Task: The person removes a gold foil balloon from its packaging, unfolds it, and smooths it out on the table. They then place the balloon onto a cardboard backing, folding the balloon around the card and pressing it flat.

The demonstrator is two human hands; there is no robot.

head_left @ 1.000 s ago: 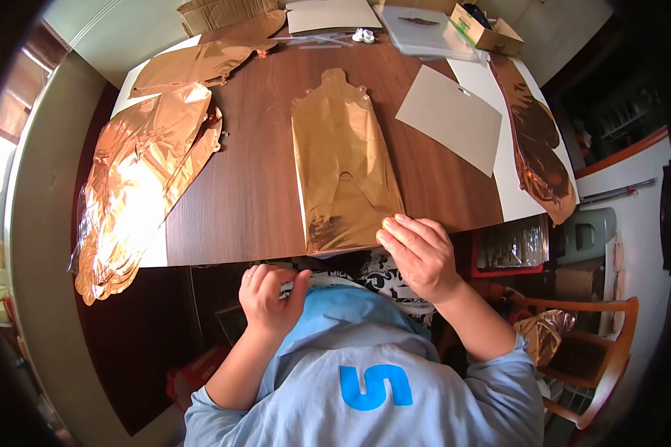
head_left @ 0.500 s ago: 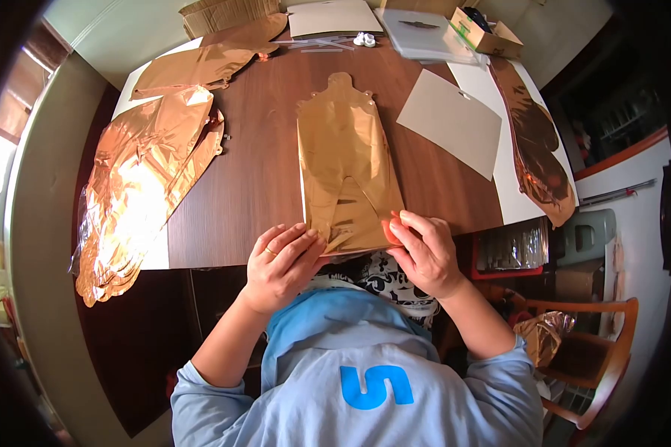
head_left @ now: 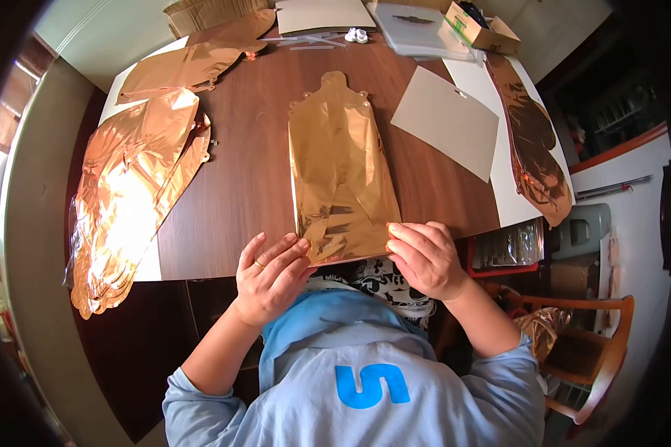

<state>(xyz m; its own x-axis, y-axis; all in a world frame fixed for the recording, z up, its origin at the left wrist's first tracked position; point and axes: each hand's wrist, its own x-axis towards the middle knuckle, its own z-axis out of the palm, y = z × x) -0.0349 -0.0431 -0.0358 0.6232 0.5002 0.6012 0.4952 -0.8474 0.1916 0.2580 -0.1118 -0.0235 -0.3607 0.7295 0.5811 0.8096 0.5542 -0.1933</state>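
A folded gold foil balloon lies lengthwise on the brown table in front of me, its narrow tabbed end pointing away. Creases cross its lower half, and a thin pale edge shows along its left side. My left hand has its fingertips closed on the near left corner of the foil, thumb hidden below the edge. At the near right corner, my right hand pinches the foil between thumb and fingers. A small bit of orange shows at those fingertips.
A pile of shiny copper-coloured foil balloons covers the table's left side. To the right lie a grey card and another folded foil piece. Clear plastic sleeves and a small box stand at the back; a wooden chair is right.
The orange-red flap at the near right corner has mostly gone from sight under my right fingers. The foil's lower part looks flatter. My left hand has shifted slightly left and down.
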